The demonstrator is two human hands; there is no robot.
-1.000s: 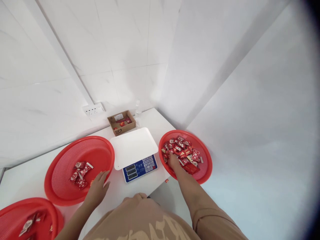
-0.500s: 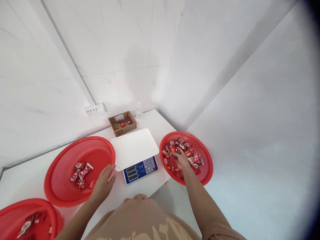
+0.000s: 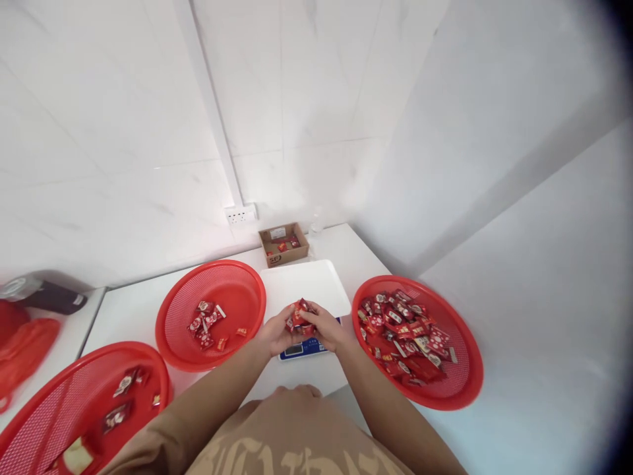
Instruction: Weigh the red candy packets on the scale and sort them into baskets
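Several red-wrapped candies (image 3: 299,318) are bunched between my two hands, over the front of the white scale tray (image 3: 316,277). My left hand (image 3: 277,332) is closed around them from the left, and my right hand (image 3: 324,324) grips them from the right. Part of the scale's blue keypad panel (image 3: 309,348) shows beneath my hands; the rest is covered. To the right, a red mesh basket (image 3: 469,349) holds a heap of similar wrapped candies (image 3: 405,330). Left of the scale, another red basket (image 3: 171,310) has a few candies (image 3: 205,323) in it.
A third red basket (image 3: 54,389) with some packets stands at the lower left. Behind the scale are a small cardboard box (image 3: 284,254) holding candies and a clear bottle (image 3: 315,224). A dark cylindrical object (image 3: 54,295) and a red plastic bag (image 3: 27,349) lie far left.
My right hand has left the right basket with candies and come over the scale. My left hand has moved from the tray's corner to join it. The view has turned left.
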